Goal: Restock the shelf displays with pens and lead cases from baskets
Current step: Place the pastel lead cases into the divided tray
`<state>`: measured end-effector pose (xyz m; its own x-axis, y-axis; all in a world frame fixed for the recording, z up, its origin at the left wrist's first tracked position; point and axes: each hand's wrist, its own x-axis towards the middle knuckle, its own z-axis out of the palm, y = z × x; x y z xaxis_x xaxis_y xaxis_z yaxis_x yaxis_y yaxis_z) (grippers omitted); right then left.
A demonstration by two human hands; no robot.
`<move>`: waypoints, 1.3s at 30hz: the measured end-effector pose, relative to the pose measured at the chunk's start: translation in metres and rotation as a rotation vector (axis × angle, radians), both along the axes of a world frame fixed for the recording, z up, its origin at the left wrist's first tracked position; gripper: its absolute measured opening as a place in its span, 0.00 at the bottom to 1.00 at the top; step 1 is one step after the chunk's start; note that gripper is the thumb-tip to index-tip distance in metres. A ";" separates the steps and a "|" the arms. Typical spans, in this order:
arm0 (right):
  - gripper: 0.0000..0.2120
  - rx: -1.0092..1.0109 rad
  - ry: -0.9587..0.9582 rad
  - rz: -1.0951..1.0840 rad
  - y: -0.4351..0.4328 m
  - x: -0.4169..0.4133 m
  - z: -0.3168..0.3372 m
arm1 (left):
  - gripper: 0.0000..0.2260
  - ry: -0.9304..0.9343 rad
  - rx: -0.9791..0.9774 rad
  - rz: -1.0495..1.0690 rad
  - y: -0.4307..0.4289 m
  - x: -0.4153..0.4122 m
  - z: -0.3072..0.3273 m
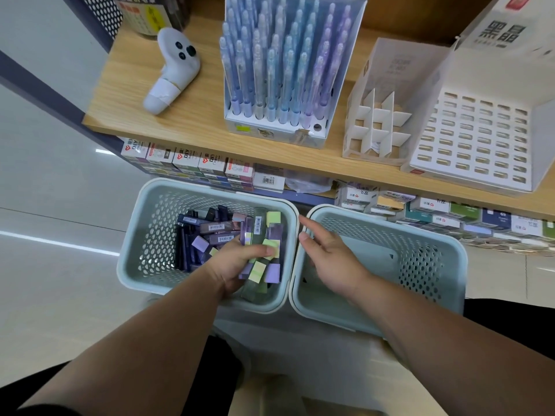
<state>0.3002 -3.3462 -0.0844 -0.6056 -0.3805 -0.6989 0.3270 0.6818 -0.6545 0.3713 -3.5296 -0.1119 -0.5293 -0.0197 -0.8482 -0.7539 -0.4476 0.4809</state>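
left hand (235,267) grips several lead cases (259,271) inside the left basket (135,235); right hand (330,254), fingers relaxed, over the right basket (435,259).

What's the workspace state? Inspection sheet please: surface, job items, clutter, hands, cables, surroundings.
Surface: wooden shelf, carrying three displays.
Job's things: left basket holds cases; right basket shows no stock; pen display nearly full, one front hole empty; divider box cells look empty; slotted tray slots look empty.
Clutter: white controller lying on the shelf, left of the pen display.
Hands: left hand grips a bunch of cases in the left basket; right hand open, holding nothing, over the right basket's left rim.
Cables: nothing seen.
Surroundings: stacked boxes on a lower shelf behind the baskets; pale floor at left.
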 end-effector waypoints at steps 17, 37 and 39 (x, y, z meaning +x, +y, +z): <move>0.06 -0.092 0.213 0.028 -0.058 -0.013 0.036 | 0.27 0.238 -0.093 -0.311 -0.136 0.026 0.099; 0.25 0.505 0.334 0.521 -0.150 0.008 -0.078 | 0.31 0.139 -0.047 0.408 -0.183 0.113 0.030; 0.24 0.476 0.375 0.536 -0.148 0.014 -0.081 | 0.30 0.155 -0.038 0.419 -0.183 0.112 0.026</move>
